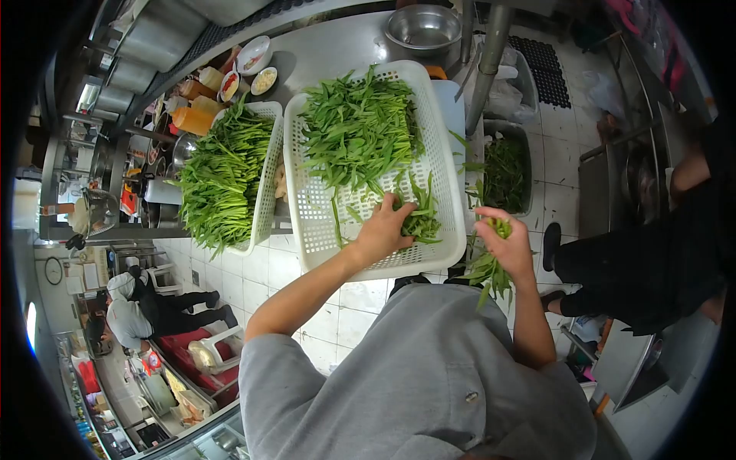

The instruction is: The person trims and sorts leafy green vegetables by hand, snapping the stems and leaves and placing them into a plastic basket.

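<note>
- My left grip (386,228) is down in the near part of the large white basket (446,165), thumb and fingers bent over a loose leafy clump (423,222); I cannot tell whether they close on it.
- My right grip (506,244) is closed around a slim bunch of greens (491,268), just outside the basket's right near side, pale cut stems poking up past my fingers and narrow, limp leaves drooping below.
- The basket is rigid plastic, rectangular with rounded corners, its walls and floor pierced by small holes.
- In its far half lies a thick heap of greens (356,126), flat pointed leaves over crisp, slender stems.
- Just left, a narrower white basket (267,192) overflows with long glossy stalks (230,172), laid side by side.
- Beyond them is the smooth, grey metal tabletop (337,38), with a round, shiny metal bowl (423,29) at the far right.
- To the right, a grey bin (527,180) holds tangled, darker greenery (504,162).
</note>
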Demonstrator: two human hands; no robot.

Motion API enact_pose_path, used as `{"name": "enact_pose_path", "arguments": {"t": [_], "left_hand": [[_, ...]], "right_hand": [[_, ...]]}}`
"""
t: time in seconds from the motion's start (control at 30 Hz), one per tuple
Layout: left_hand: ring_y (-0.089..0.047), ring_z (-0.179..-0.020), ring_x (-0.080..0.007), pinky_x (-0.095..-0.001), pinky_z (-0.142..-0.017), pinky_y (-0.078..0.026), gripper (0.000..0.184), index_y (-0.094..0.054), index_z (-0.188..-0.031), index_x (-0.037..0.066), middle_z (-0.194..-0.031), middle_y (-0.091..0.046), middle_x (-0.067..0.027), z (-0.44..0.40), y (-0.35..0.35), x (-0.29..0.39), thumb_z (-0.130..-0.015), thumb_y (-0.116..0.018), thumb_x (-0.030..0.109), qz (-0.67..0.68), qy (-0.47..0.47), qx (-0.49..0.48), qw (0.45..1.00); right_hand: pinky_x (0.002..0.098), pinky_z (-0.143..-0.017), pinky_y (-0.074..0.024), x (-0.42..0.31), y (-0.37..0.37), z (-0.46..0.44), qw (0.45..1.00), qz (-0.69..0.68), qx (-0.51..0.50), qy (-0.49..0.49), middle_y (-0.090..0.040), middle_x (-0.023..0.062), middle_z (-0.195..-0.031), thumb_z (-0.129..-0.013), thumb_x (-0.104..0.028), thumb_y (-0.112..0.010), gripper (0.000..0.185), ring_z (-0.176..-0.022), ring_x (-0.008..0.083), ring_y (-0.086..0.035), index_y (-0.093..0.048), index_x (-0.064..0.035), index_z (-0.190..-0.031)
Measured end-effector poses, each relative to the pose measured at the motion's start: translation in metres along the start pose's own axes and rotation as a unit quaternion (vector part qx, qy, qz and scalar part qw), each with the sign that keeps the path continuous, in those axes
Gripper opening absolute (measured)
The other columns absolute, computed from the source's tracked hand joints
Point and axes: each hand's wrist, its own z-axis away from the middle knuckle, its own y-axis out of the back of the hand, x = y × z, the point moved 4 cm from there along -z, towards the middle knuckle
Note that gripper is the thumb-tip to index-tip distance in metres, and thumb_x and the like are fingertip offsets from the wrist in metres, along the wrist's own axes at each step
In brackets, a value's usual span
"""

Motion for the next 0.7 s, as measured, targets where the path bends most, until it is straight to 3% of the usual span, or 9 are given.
{"name": "enact_pose_path", "arguments": {"t": [0.17, 0.33, 0.4, 0.5, 0.6, 0.7], "left_hand": [[-0.056, -0.108, -0.0390, -0.0418, -0.094, -0.049, 0.050, -0.059, -0.119, 0.007, -0.120, -0.050, -0.0178, -0.009, 0.003, -0.009, -0.072, -0.075, 0.004, 0.063, 0.010, -0.005, 0.998], [-0.059, -0.107, -0.0278, -0.0355, -0.095, -0.048, 0.045, -0.061, -0.116, 0.005, -0.115, -0.056, -0.0147, -0.007, 0.069, 0.013, -0.073, -0.074, 0.000, 0.171, -0.022, 0.095, 0.980], [-0.058, -0.107, -0.0244, -0.0328, -0.094, -0.047, 0.042, -0.061, -0.115, 0.003, -0.114, -0.058, -0.0135, -0.007, 0.099, 0.036, -0.075, -0.072, -0.001, 0.216, -0.044, 0.115, 0.969], [-0.057, -0.098, -0.0137, -0.0281, -0.092, -0.045, 0.035, -0.062, -0.114, 0.002, -0.103, -0.060, -0.0043, -0.012, 0.135, 0.090, -0.080, -0.068, 0.001, 0.270, -0.100, 0.107, 0.952], [-0.058, -0.096, -0.0112, -0.0265, -0.090, -0.046, 0.034, -0.062, -0.114, 0.001, -0.101, -0.062, -0.0028, -0.032, 0.150, 0.145, -0.081, -0.068, 0.002, 0.308, -0.164, 0.119, 0.930], [-0.058, -0.097, -0.0114, -0.0262, -0.090, -0.046, 0.035, -0.061, -0.116, 0.000, -0.102, -0.062, -0.0027, -0.071, 0.133, 0.184, -0.081, -0.067, 0.002, 0.342, -0.187, 0.065, 0.919]], "right_hand": [[0.0200, -0.066, -0.0423, 0.001, 0.004, -0.006, 1.000, -0.004, -0.028, 0.007, -0.058, -0.0042, -0.081, -0.088, -0.012, -0.070, 0.023, -0.073, 0.0035, -0.049, -0.068, -0.0026, -0.109], [0.0200, -0.056, -0.0396, 0.027, 0.058, -0.004, 0.999, 0.021, 0.030, -0.038, -0.058, -0.0045, -0.074, -0.088, -0.013, -0.070, 0.022, -0.063, 0.0029, -0.048, -0.069, -0.0036, -0.108], [0.0202, -0.051, -0.0376, 0.046, 0.083, -0.001, 0.996, 0.009, 0.058, -0.060, -0.060, -0.0028, -0.072, -0.088, -0.014, -0.070, 0.022, -0.058, 0.0029, -0.048, -0.069, -0.0032, -0.107], [0.0201, -0.051, -0.0378, 0.053, 0.108, 0.009, 0.991, -0.017, 0.090, -0.093, -0.061, -0.0016, -0.073, -0.088, -0.014, -0.070, 0.022, -0.057, 0.0032, -0.049, -0.069, -0.0020, -0.107], [0.0210, -0.056, -0.0409, 0.063, 0.126, 0.013, 0.991, -0.028, 0.110, -0.072, -0.061, -0.0010, -0.073, -0.089, -0.013, -0.069, 0.021, -0.063, 0.0048, -0.054, -0.068, -0.0005, -0.106], [0.0215, -0.060, -0.0424, 0.075, 0.141, 0.021, 0.988, -0.029, 0.133, -0.074, -0.061, -0.0005, -0.072, -0.089, -0.013, -0.068, 0.020, -0.067, 0.0057, -0.055, -0.068, -0.0001, -0.105]]}}
